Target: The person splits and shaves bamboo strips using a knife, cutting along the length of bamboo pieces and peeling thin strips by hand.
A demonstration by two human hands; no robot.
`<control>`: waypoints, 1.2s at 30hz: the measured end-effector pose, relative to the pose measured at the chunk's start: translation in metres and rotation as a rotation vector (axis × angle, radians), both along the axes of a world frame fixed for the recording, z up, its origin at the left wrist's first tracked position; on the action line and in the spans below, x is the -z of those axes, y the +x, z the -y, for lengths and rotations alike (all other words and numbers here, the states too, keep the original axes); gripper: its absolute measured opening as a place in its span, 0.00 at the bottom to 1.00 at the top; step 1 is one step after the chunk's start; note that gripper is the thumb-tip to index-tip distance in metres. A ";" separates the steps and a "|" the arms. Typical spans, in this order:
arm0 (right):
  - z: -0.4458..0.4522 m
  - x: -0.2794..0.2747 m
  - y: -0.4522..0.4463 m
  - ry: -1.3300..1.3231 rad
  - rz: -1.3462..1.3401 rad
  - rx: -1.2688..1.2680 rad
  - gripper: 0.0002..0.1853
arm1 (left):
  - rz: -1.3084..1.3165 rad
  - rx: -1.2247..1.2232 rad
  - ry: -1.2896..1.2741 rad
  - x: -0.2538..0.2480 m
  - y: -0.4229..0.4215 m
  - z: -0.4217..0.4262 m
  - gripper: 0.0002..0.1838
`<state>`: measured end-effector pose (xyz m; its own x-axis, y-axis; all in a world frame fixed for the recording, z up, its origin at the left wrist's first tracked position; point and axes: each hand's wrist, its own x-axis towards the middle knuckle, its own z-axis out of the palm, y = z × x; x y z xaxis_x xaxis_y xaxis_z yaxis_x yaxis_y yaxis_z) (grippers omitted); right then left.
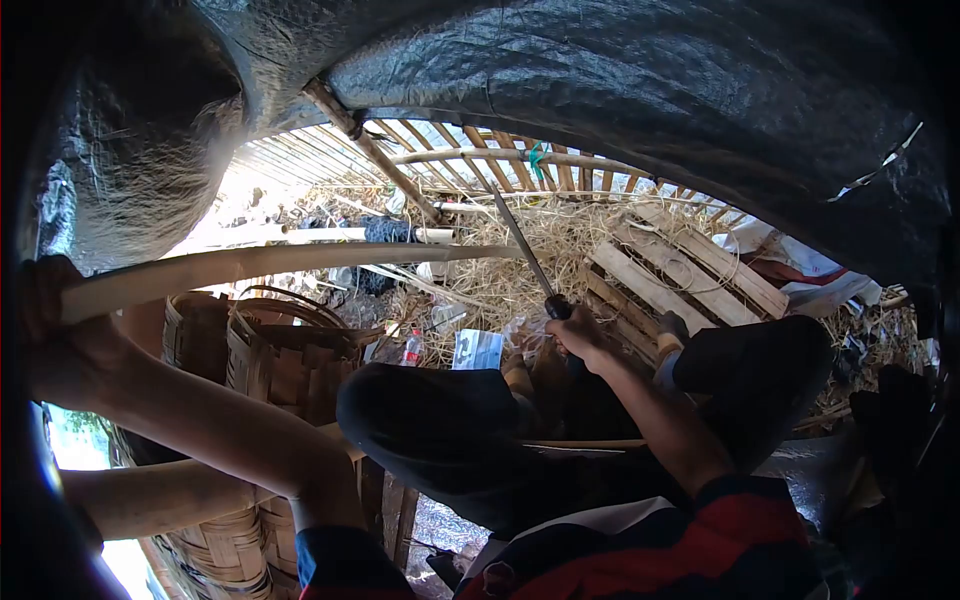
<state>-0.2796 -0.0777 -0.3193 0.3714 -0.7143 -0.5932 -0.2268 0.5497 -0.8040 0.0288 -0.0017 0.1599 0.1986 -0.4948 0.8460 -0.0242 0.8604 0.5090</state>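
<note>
A dark plastic sheet (620, 70) sags overhead, its folds catching a bluish sheen, a bright slit (880, 163) showing at the right. Beyond its edge I see a slatted fence (606, 182), a slanting pole (385, 170) in front, and daylight glaring hard on the left. Loose straw (570, 225) litters the ground around weathered wooden boards (690, 265), with crumpled white sacking (835, 291) to their right.
</note>
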 end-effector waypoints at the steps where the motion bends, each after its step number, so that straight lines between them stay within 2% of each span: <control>1: 0.002 0.001 0.005 -0.037 -0.004 -0.020 0.06 | -0.031 -0.061 -0.029 0.002 -0.001 -0.004 0.12; 3: 0.014 -0.008 0.017 -0.080 0.083 -0.048 0.07 | -0.094 -0.190 -0.079 0.005 -0.004 -0.013 0.12; 6: 0.040 -0.040 0.040 -0.127 0.368 -0.066 0.14 | 0.038 -0.224 -0.047 0.005 -0.003 -0.023 0.11; 7: 0.048 -0.044 0.048 -0.172 0.450 -0.064 0.16 | 0.065 -0.194 -0.020 0.004 0.001 -0.028 0.10; 9: 0.054 -0.040 0.061 -0.086 0.484 -0.099 0.17 | 0.117 -0.132 0.026 0.004 0.010 -0.034 0.10; 11: 0.049 -0.015 0.074 -0.313 0.449 -0.068 0.15 | 0.143 -0.103 0.052 0.004 0.021 -0.033 0.09; 12: 0.041 -0.002 0.077 -0.205 0.380 -0.032 0.12 | 0.171 -0.191 0.050 0.008 0.025 -0.031 0.08; 13: 0.033 0.021 0.078 -0.203 0.195 -0.088 0.09 | 0.196 -0.278 0.046 0.013 0.028 -0.030 0.06; 14: 0.023 0.050 0.079 -0.198 0.009 -0.141 0.12 | 0.223 -0.363 0.043 0.017 0.031 -0.028 0.05; 16: 0.008 0.122 0.074 -0.188 -0.138 -0.318 0.12 | 0.269 -0.485 0.033 0.019 0.040 -0.026 0.05; 17: 0.011 0.129 0.073 -0.187 -0.134 -0.315 0.12 | 0.287 -0.525 0.029 0.017 0.046 -0.025 0.06; 18: 0.011 0.136 0.072 -0.180 -0.115 -0.297 0.12 | 0.241 -0.205 0.143 0.013 0.052 -0.026 0.06; 19: 0.006 0.143 0.074 -0.168 -0.097 -0.286 0.12 | 0.204 -0.097 0.169 0.011 0.060 -0.027 0.07; 20: 0.010 0.123 0.071 -0.019 -0.089 -0.287 0.14 | 0.163 0.009 0.199 0.010 0.064 -0.025 0.07; 21: 0.010 0.119 0.070 -0.015 -0.092 -0.294 0.14 | 0.119 0.110 0.230 0.010 0.068 -0.023 0.08; 22: 0.013 0.117 0.068 0.019 -0.050 -0.284 0.13 | 0.129 -0.125 0.116 0.007 0.075 -0.020 0.08; 23: 0.017 0.114 0.066 0.048 -0.009 -0.271 0.12 | 0.109 -0.161 0.095 0.006 0.078 -0.024 0.08; 24: 0.022 0.109 0.064 0.261 0.070 -0.215 0.10 | 0.088 -0.197 0.074 0.005 0.079 -0.026 0.08; 25: 0.027 0.104 0.062 0.257 0.069 -0.213 0.10 | 0.067 -0.234 0.054 0.003 0.081 -0.028 0.08; 27: 0.035 0.083 0.056 0.372 0.252 -0.214 0.08 | 0.170 0.040 0.166 0.009 0.065 -0.026 0.09; 28: 0.039 0.075 0.054 0.376 0.251 -0.206 0.08 | 0.203 0.132 0.208 0.013 0.058 -0.025 0.09; 29: 0.046 0.068 0.055 0.292 0.208 -0.207 0.07 | 0.153 -0.068 0.095 0.016 0.052 -0.030 0.06; 30: 0.052 0.057 0.057 0.210 0.165 -0.211 0.07 | 0.129 -0.170 0.040 0.020 0.046 -0.029 0.08; 31: 0.057 0.045 0.058 0.203 0.254 -0.160 0.07 | 0.103 -0.276 -0.009 0.024 0.041 -0.029 0.11; 32: 0.064 0.035 0.059 0.246 0.342 -0.109 0.07 | 0.076 -0.529 -0.074 0.031 0.035 -0.026 0.11; 33: 0.068 0.029 0.060 0.289 0.429 -0.058 0.08 | 0.067 -0.657 -0.108 0.030 0.040 -0.032 0.12; 34: 0.068 0.029 0.063 0.295 0.428 -0.065 0.08 | 0.052 -0.789 -0.135 0.030 0.045 -0.038 0.12; 35: 0.070 0.029 0.064 0.282 0.559 -0.033 0.08 | 0.108 -0.431 -0.002 0.022 0.057 -0.051 0.07; 36: 0.071 0.029 0.065 0.266 0.690 0.003 0.08 | 0.136 -0.243 0.056 0.018 0.070 -0.061 0.07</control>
<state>-0.2147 -0.1483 -0.3483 0.7207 -0.5808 -0.3784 0.2842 0.7455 -0.6029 0.0991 0.0592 0.1416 0.2032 -0.4937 0.8455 -0.2976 0.7916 0.5337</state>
